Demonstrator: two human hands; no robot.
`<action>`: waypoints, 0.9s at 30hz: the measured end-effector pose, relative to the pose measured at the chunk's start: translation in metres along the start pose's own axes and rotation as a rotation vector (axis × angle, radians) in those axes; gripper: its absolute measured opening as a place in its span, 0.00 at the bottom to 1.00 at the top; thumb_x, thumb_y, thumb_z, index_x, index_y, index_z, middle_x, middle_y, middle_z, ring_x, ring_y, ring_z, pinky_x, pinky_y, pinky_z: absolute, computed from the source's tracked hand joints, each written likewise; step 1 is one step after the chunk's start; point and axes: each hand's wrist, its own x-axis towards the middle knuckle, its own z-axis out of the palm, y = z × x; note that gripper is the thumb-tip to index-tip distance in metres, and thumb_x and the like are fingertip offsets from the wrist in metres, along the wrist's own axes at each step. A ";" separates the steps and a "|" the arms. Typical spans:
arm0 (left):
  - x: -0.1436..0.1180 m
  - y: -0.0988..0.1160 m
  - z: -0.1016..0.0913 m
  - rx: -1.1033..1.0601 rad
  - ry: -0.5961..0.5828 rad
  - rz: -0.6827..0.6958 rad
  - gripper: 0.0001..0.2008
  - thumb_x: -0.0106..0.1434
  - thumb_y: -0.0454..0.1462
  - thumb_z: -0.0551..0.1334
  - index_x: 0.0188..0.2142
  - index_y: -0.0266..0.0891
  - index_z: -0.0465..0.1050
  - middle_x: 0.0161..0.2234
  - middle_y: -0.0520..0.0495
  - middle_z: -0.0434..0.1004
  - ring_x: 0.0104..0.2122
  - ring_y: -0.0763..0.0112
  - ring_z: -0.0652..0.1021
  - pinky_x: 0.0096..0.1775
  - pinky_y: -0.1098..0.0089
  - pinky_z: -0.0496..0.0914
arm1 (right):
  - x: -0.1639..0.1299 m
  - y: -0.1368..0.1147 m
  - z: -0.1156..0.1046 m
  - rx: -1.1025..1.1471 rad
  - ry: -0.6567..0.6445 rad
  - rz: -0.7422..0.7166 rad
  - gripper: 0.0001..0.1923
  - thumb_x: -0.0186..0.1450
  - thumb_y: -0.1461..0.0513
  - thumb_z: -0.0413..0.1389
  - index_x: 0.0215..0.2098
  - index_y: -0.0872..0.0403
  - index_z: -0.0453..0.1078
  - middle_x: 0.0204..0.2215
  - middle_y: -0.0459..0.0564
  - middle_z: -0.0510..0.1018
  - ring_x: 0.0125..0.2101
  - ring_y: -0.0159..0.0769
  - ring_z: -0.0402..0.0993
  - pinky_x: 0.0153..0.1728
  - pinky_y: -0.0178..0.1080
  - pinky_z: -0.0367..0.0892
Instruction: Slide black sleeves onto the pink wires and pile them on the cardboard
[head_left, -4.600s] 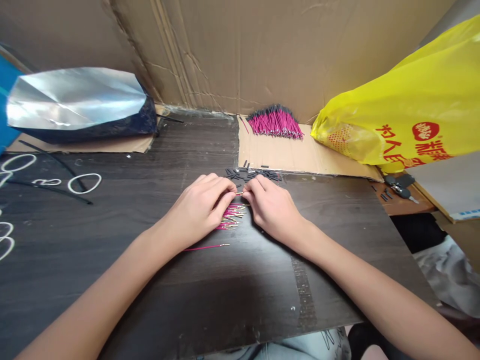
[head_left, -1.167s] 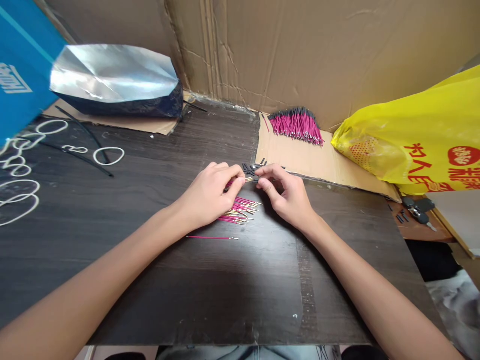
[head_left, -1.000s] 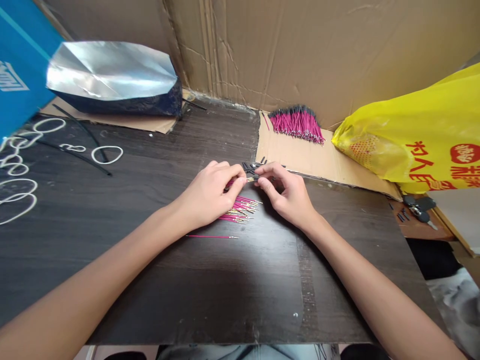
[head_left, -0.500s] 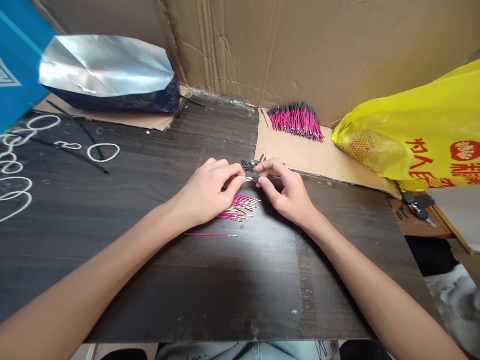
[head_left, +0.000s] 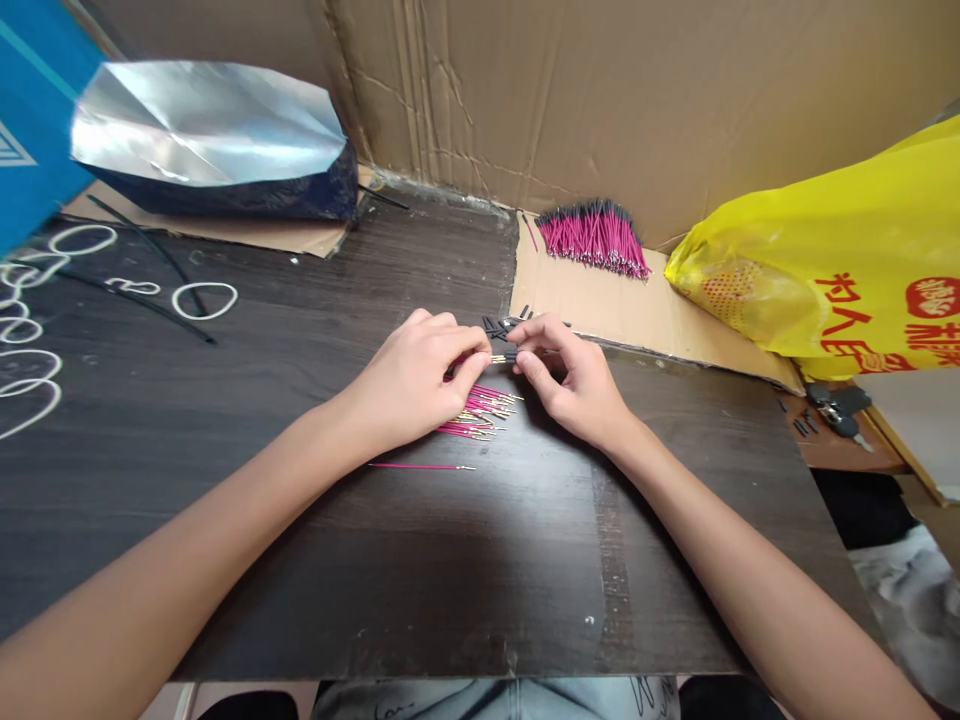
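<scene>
My left hand (head_left: pixel 416 378) pinches a thin pink wire with a gold tip that points right. My right hand (head_left: pixel 576 383) pinches a small black tube (head_left: pixel 511 355) at that gold tip; the two touch between my fingertips. Under my hands lies a small heap of pink wires with gold tips (head_left: pixel 480 409). One single pink wire (head_left: pixel 422 466) lies apart, nearer to me. Several loose black tubes (head_left: pixel 496 324) sit just beyond my fingers, at the edge of a cardboard sheet (head_left: pixel 600 308).
A fan of pink wires with black ends (head_left: pixel 594 236) lies on the cardboard at the back. A yellow plastic bag (head_left: pixel 832 260) fills the right, a silver foil bag (head_left: pixel 202 130) the back left. White rubber bands (head_left: pixel 202 299) lie left. Keys (head_left: pixel 836 410) sit far right.
Since 4.6 s ago the view has shifted and my hands have lifted off the heap. In the last second the tube and wire tip have stayed together between my fingertips.
</scene>
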 end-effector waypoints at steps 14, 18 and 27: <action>0.000 -0.002 0.001 -0.028 -0.008 0.032 0.14 0.72 0.37 0.52 0.35 0.37 0.75 0.30 0.48 0.75 0.32 0.65 0.73 0.44 0.61 0.62 | 0.000 0.000 -0.001 -0.030 -0.008 -0.008 0.08 0.72 0.62 0.51 0.49 0.52 0.67 0.36 0.47 0.78 0.34 0.33 0.76 0.39 0.39 0.72; 0.000 -0.002 0.001 -0.036 -0.018 0.028 0.14 0.72 0.37 0.52 0.34 0.38 0.74 0.30 0.48 0.75 0.33 0.65 0.72 0.44 0.61 0.62 | -0.001 0.000 -0.001 -0.028 -0.009 -0.010 0.08 0.72 0.62 0.51 0.49 0.52 0.66 0.37 0.47 0.78 0.34 0.33 0.76 0.39 0.39 0.72; 0.000 -0.004 0.001 -0.039 -0.044 0.014 0.15 0.73 0.38 0.50 0.34 0.37 0.72 0.29 0.48 0.73 0.33 0.65 0.72 0.44 0.60 0.61 | 0.000 0.001 -0.001 -0.025 -0.006 -0.029 0.08 0.72 0.63 0.52 0.49 0.53 0.68 0.36 0.47 0.79 0.34 0.33 0.77 0.39 0.38 0.71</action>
